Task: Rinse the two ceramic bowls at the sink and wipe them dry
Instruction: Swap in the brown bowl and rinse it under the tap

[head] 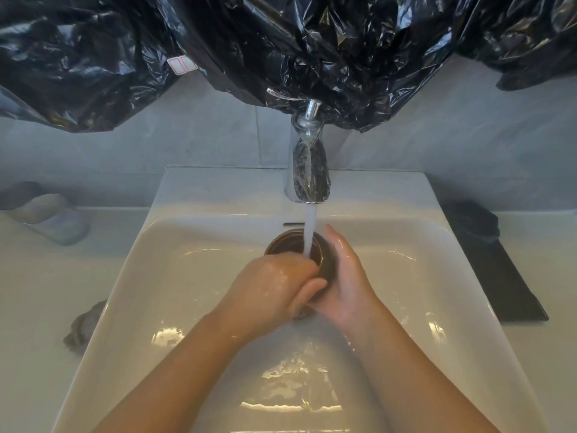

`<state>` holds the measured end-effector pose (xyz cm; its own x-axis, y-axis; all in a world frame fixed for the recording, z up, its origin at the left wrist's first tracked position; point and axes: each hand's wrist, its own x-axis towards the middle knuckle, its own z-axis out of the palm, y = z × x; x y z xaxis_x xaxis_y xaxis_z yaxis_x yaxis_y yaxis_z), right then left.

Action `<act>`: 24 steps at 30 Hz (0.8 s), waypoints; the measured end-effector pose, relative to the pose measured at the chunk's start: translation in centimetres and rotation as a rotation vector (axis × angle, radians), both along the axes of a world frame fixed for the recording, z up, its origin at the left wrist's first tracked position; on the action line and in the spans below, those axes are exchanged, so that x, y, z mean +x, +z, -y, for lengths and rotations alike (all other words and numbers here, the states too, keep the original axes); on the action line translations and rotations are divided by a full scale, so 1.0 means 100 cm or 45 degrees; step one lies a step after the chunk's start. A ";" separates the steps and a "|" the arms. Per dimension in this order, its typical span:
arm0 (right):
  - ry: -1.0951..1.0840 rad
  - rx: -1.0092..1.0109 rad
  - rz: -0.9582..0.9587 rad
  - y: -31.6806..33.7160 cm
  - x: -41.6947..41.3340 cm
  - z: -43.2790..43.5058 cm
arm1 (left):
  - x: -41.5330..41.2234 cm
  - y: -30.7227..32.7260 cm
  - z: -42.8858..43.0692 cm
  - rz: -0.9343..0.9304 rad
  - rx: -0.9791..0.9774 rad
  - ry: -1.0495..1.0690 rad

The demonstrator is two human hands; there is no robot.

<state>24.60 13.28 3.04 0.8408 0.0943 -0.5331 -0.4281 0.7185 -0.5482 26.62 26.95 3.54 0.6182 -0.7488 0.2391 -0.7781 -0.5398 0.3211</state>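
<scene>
Straight below the tap point(309, 170), over the sink point(187, 276), a brown bowl point(288, 245) catches the running water point(309, 229); the right hand point(346, 282) wraps its outer wall; the left hand point(274, 282) grips its near rim; a dark cloth point(487, 260) lies on the worktop point(31, 292) right of the tap.

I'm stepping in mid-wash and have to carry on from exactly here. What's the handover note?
Hands: the left hand grips the near rim of the brown bowl. The right hand wraps round the bowl's right side.
Where: the bowl is held over the sink, under the water stream running from the tap.
Done: this bowl is being rinsed.
Left: finish the rinse and wipe the bowl dry. The second bowl is not in view. A dark cloth lies right of the sink, a grey cloth at its left edge.
</scene>
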 end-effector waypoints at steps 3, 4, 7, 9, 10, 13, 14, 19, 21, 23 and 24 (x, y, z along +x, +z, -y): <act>-0.035 0.033 0.002 -0.001 -0.001 0.003 | 0.000 -0.004 -0.015 0.155 0.183 -0.050; -0.046 0.036 0.006 0.000 -0.001 0.003 | 0.000 -0.002 -0.018 0.195 0.248 0.005; -0.032 -0.105 0.025 -0.002 0.000 -0.005 | -0.005 0.003 -0.013 0.089 0.430 0.104; -0.028 -0.197 0.029 -0.006 0.000 -0.010 | -0.010 0.000 -0.003 -0.056 0.425 0.096; -0.030 -0.205 0.027 -0.007 0.000 -0.010 | -0.012 -0.001 -0.001 -0.124 0.347 0.076; -0.038 -0.158 0.011 -0.007 -0.003 -0.005 | -0.012 0.001 -0.006 -0.265 0.044 -0.008; -0.047 -0.135 0.011 -0.007 -0.003 -0.003 | -0.011 0.002 -0.010 -0.269 0.021 -0.036; -0.032 -0.054 0.053 -0.004 -0.002 0.005 | 0.003 0.003 -0.028 0.067 0.132 -0.101; -0.015 -0.056 0.072 -0.004 -0.003 0.003 | 0.006 0.000 -0.028 0.156 0.188 -0.134; -0.048 -0.048 0.109 -0.007 -0.003 -0.002 | 0.007 0.001 -0.022 0.217 0.197 -0.135; -0.070 -0.037 0.145 -0.010 -0.003 -0.003 | 0.007 0.003 -0.018 0.233 0.184 -0.110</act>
<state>24.27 13.55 2.07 0.8996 0.0326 -0.4354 -0.3223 0.7222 -0.6120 27.31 28.71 3.80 0.5066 -0.8315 0.2280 -0.8615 -0.4988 0.0950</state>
